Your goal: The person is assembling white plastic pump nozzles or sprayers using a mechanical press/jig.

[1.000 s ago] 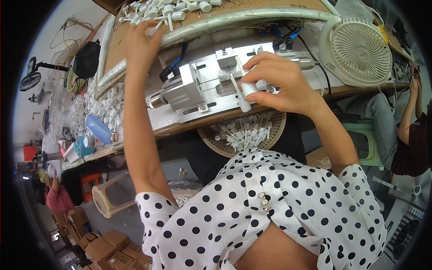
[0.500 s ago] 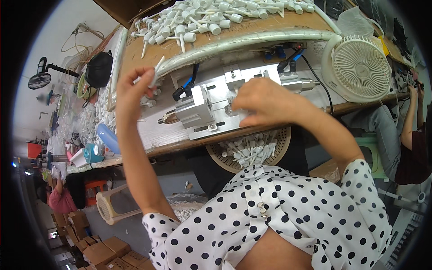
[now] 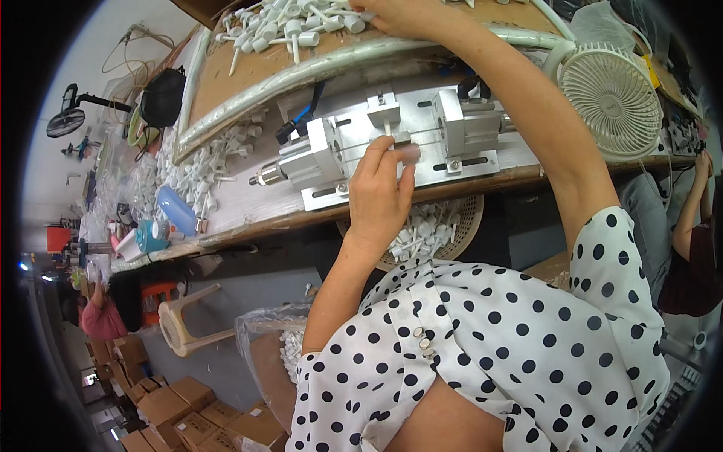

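Your left hand (image 3: 382, 190) pinches a white piece (image 3: 388, 130) mid-clamp (image 3: 322, 154) on the bench (image 3: 242, 197). Your right hand (image 3: 405, 16) is at the pile of white pieces (image 3: 265, 32), its grip unclear. A basket (image 3: 474, 226) sits below.

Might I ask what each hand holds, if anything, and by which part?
Left hand seems to hold a white stemmed piece, exact spot hidden; for the right hand, I cannot tell.
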`<state>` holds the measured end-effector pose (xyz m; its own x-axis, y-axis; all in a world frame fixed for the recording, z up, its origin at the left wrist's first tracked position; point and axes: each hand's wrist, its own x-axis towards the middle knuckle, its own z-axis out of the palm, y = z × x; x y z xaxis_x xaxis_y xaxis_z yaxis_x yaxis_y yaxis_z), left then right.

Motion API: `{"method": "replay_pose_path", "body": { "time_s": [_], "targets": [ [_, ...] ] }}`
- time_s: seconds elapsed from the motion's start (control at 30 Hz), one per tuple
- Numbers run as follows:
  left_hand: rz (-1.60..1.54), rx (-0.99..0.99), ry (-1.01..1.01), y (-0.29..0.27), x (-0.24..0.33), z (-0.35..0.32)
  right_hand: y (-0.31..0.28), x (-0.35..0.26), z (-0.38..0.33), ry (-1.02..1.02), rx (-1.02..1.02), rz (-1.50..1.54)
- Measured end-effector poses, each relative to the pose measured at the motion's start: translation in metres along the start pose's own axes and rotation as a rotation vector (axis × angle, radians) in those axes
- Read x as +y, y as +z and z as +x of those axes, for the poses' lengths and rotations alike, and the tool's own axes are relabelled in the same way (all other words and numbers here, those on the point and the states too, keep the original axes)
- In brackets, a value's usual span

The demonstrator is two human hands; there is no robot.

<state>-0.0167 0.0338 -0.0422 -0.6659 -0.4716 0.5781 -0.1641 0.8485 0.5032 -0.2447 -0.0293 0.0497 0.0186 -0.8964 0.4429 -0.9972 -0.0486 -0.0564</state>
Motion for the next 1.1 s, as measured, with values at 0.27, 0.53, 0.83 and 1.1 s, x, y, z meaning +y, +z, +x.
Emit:
{"method": "replay_pose_path", "body": {
  "time_s": [0.27,0.53,0.83,1.1],
  "targets": [
    [0.023,-0.090,0.050,0.004,0.009,0.003,0.006,0.031,-0.008,-0.021,-0.006,0.170],
    [-0.008,0.193,0.048,-0.040,-0.040,0.105,-0.062,-0.025,-0.084,0.184,0.046,0.719],
    [0.594,-0.036,-0.122,-0.035,-0.098,0.189,0.008,-0.082,-0.142,-0.307,0.084,0.367],
    [0.552,-0.115,-0.075,-0.058,-0.107,0.177,0.006,-0.087,-0.135,-0.315,-0.030,0.302]
  ]
}}
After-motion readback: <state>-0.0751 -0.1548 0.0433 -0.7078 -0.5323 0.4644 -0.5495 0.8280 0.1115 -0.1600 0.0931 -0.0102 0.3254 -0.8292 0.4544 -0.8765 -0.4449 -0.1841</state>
